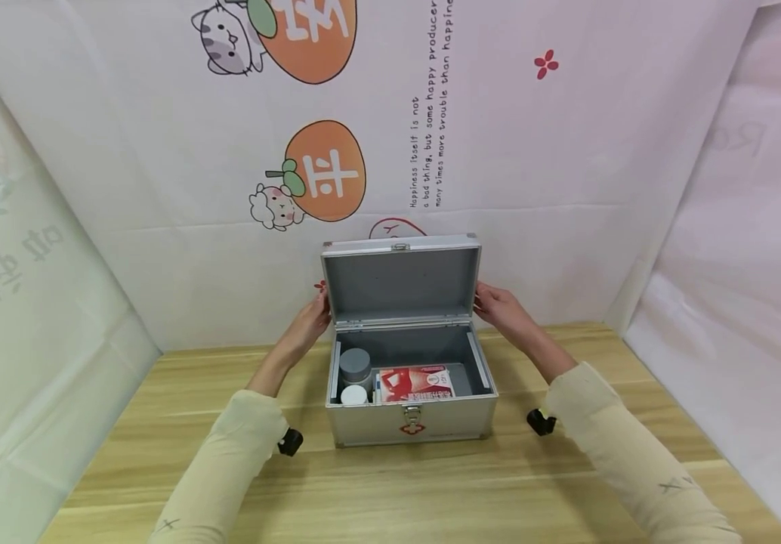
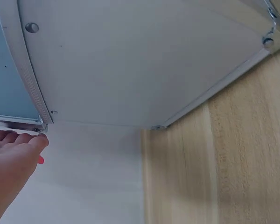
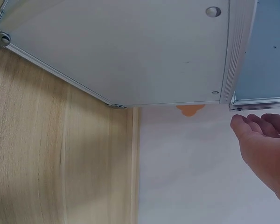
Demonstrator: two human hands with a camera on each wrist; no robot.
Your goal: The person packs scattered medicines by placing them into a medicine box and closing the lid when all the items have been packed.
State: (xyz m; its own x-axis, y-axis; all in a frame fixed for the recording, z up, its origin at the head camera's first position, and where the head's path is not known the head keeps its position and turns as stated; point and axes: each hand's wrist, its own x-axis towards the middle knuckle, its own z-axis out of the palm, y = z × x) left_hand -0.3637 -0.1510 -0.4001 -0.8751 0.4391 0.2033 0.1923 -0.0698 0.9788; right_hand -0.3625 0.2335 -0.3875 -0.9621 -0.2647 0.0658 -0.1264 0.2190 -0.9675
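A silver metal first-aid case [image 1: 377, 425] stands on the table with its lid [image 1: 400, 285] raised upright. At the lid's left edge, my left hand [image 1: 309, 323] holds it, fingers bent behind the back. My right hand [image 1: 504, 311] holds the opposite edge the same way. From the wrist views, the left fingers [image 2: 23, 139] and right fingers [image 3: 259, 123] curl by the lid's rear corners; the thumbs are mostly hidden. Inside the case are a grey-capped jar [image 1: 355, 363], a white-capped bottle [image 1: 353, 394] and a red-and-white medicine box [image 1: 418, 383].
The case has a metal latch [image 1: 412, 413] at its front, above a red cross emblem. Wood-grain table [image 1: 404, 499] extends around it. A white printed cloth [image 1: 533, 189] hangs close behind the lid, with more cloth at both sides.
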